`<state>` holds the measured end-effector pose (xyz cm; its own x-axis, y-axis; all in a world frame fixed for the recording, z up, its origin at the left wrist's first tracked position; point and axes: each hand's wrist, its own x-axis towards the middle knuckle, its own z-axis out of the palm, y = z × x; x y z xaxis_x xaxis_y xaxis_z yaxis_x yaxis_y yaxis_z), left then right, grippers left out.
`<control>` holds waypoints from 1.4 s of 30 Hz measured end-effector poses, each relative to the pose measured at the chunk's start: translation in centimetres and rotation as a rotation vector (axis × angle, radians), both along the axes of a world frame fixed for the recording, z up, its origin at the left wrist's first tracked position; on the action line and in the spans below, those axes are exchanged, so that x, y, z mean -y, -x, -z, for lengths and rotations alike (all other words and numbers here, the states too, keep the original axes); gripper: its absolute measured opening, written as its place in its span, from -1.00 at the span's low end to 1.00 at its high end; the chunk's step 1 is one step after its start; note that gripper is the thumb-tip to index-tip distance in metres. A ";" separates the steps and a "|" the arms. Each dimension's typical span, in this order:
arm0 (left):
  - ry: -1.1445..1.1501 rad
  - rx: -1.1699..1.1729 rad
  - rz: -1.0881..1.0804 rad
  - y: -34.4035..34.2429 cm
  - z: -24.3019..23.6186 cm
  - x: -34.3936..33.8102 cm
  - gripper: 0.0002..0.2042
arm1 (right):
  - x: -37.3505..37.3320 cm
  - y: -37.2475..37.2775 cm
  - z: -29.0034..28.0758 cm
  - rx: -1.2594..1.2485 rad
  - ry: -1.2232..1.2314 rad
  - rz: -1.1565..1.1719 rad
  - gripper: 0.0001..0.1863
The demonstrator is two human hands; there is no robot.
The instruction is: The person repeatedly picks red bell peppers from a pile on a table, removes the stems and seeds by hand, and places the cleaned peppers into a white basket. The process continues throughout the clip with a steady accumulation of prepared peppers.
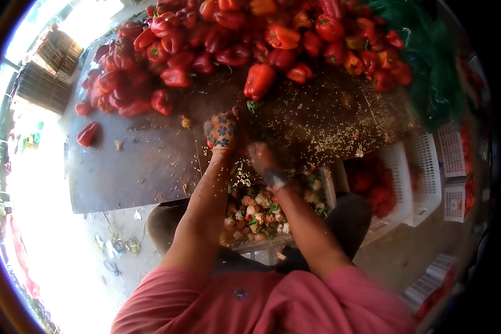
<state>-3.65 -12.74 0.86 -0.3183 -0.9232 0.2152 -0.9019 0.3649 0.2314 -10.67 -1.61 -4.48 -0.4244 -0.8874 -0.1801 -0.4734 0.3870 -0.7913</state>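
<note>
My left hand (221, 132), in an orange glove with dark flower shapes, is closed over the near part of the table. Bits of red show at its edges, from a red bell pepper mostly hidden under the fingers. Close beside it on the right is my right hand (263, 160), gloved too and smeared by motion, so its fingers cannot be made out. Just beyond the hands lies a large red bell pepper (259, 82). Below my right wrist, between my knees, a crate holds many cut-out pepper cores (256, 214) with green stems.
A big heap of red bell peppers (200, 39) covers the table's far side. Pale seeds are scattered over the brown tabletop (139, 172). Green netting (431, 61) hangs at the right. White crates (426, 178) stand at the right, one with red pepper pieces (371, 186). Brown crates (44, 83) are stacked far left.
</note>
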 end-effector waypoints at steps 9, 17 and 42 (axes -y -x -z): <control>-0.461 -0.895 0.024 -1.6 0.1 -1.9 -0.41 | -9.6 3.4 -3.9 0.580 0.036 -0.098 -0.48; -0.425 -1.132 0.220 -3.0 4.0 -9.2 -0.77 | -3.7 -2.0 1.3 0.400 0.434 0.224 -0.69; -0.543 -0.873 0.979 19.5 -4.8 -13.3 -0.64 | -20.0 20.4 -6.6 1.177 1.261 0.621 -0.39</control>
